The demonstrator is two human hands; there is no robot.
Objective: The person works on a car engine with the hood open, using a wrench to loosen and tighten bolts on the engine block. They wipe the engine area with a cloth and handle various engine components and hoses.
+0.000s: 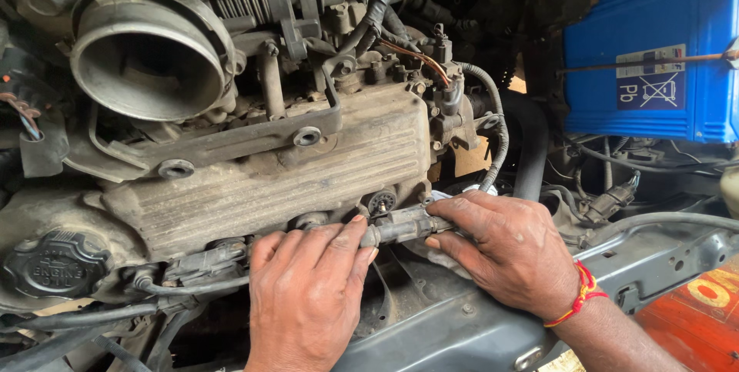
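L hand (308, 295) + R hand (504, 253) grip grey plug (404, 227) | blue battery (654, 41) top-R, white label

You are extending your left hand (308, 295) forward, palm down, fingers curled together. You are angling your right hand (500, 253) inward, fingertips pinching opposite the left.

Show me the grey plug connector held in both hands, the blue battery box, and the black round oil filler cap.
grey plug connector (402, 227), head view, on its middle between the two hands.
blue battery box (654, 25), head view, on its ribbed top.
black round oil filler cap (55, 263), head view, on its centre.
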